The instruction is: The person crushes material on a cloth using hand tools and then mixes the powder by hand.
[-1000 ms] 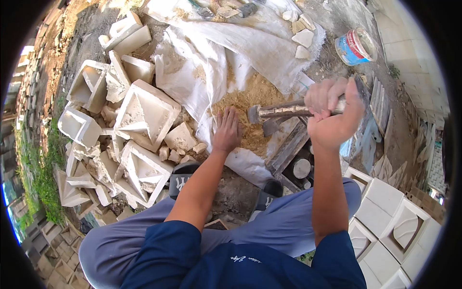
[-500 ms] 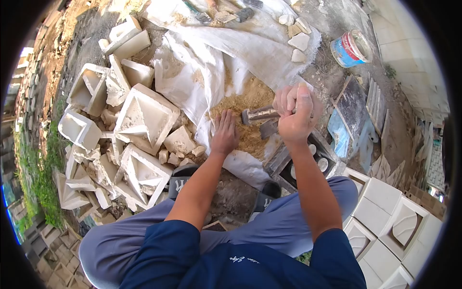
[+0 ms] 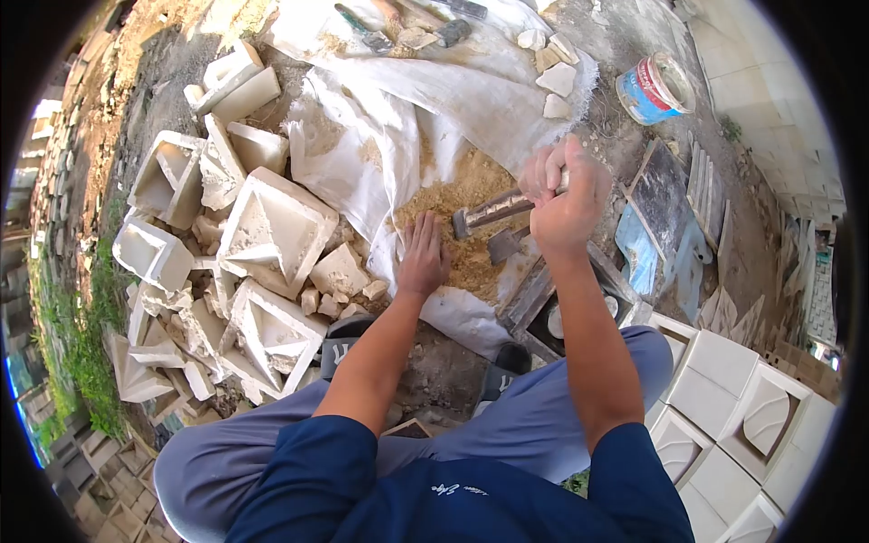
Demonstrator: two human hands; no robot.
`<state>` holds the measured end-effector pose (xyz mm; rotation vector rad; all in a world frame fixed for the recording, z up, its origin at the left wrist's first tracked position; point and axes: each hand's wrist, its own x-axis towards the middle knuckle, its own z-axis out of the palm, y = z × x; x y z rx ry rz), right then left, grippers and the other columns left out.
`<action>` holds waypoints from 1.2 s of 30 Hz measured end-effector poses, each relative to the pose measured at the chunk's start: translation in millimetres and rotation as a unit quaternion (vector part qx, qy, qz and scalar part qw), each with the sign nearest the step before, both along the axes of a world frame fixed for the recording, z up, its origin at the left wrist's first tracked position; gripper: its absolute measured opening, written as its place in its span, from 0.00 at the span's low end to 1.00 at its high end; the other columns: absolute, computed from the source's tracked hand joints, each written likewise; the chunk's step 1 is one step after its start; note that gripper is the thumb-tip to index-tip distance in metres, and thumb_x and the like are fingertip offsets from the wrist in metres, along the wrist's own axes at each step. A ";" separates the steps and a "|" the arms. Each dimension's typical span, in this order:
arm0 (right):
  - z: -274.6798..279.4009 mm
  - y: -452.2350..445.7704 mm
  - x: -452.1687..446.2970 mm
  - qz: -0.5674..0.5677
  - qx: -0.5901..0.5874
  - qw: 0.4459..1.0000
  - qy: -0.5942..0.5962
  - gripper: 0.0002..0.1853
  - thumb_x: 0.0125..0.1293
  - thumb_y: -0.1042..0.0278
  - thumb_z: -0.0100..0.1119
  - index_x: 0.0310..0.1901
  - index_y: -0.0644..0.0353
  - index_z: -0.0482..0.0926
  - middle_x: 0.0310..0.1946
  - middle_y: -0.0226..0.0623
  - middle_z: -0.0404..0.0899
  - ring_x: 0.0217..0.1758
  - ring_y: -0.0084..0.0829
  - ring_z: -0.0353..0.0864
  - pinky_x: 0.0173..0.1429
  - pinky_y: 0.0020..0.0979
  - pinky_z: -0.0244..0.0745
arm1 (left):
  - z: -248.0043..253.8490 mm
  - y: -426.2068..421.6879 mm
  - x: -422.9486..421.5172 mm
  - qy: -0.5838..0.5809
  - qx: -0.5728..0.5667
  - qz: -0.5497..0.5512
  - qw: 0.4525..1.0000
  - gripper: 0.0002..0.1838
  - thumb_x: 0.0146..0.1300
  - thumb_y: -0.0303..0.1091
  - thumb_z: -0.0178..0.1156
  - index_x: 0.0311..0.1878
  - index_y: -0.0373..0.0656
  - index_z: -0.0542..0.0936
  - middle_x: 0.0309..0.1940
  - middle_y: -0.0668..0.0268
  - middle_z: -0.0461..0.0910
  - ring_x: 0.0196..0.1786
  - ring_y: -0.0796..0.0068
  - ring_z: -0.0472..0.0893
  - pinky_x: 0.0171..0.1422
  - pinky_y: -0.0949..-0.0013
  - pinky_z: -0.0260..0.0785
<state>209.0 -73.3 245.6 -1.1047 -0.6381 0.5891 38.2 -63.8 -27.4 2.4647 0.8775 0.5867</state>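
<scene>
My left hand (image 3: pixel 424 253) lies flat, fingers stretched out, on the yellowish sandy powder (image 3: pixel 475 185) spread over a white sack (image 3: pixel 380 100). A worn hammer (image 3: pixel 498 210) slants down from my right hand (image 3: pixel 568 195), which is closed round its handle and slightly blurred. The hammer's head is down at the powder, just right of my left fingertips. Below the hammer's shaft a dark flat metal blade (image 3: pixel 504 245) rests on the powder; whether it belongs to a separate tool I cannot tell.
Broken white cast blocks (image 3: pixel 276 226) are heaped on the left. Pale patterned blocks (image 3: pixel 715 380) stand in rows at lower right. Beyond my right hand are a paint bucket (image 3: pixel 652 90) and a dark board (image 3: pixel 665 190). A wooden frame (image 3: pixel 534 312) sits by my right knee. Several tools (image 3: pixel 371 32) lie at the top.
My right hand has risen slightly, so the hammer's handle slants more steeply. Its head stays near the same spot on the powder. My left hand has hardly moved.
</scene>
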 end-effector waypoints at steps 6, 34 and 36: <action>45.8 -11.4 7.6 0.041 0.065 0.997 0.022 0.23 0.78 0.60 0.42 0.21 0.56 0.59 0.16 0.28 0.58 0.17 0.21 0.55 0.21 0.28 0.47 | -3.3 -1.6 -4.5 0.002 -0.014 -0.001 1.000 0.34 0.64 0.33 0.56 0.72 0.27 0.66 0.76 0.43 0.61 0.81 0.46 0.57 0.85 0.42 0.45; -3.6 -2.8 14.2 -0.025 0.027 0.999 0.022 0.23 0.77 0.61 0.47 0.22 0.57 0.61 0.16 0.27 0.58 0.17 0.21 0.56 0.21 0.28 0.52 | 14.1 -3.3 10.1 0.116 0.026 -0.028 0.992 0.32 0.73 0.51 0.51 0.72 0.39 0.71 0.80 0.59 0.58 0.84 0.49 0.48 0.84 0.34 0.34; -3.4 -8.2 21.9 -0.092 0.000 0.995 0.023 0.25 0.78 0.56 0.45 0.21 0.56 0.60 0.14 0.28 0.56 0.15 0.22 0.50 0.23 0.30 0.49 | 15.7 -5.5 15.3 0.122 0.037 -0.030 0.991 0.31 0.74 0.52 0.50 0.71 0.40 0.72 0.80 0.60 0.58 0.84 0.50 0.48 0.84 0.34 0.34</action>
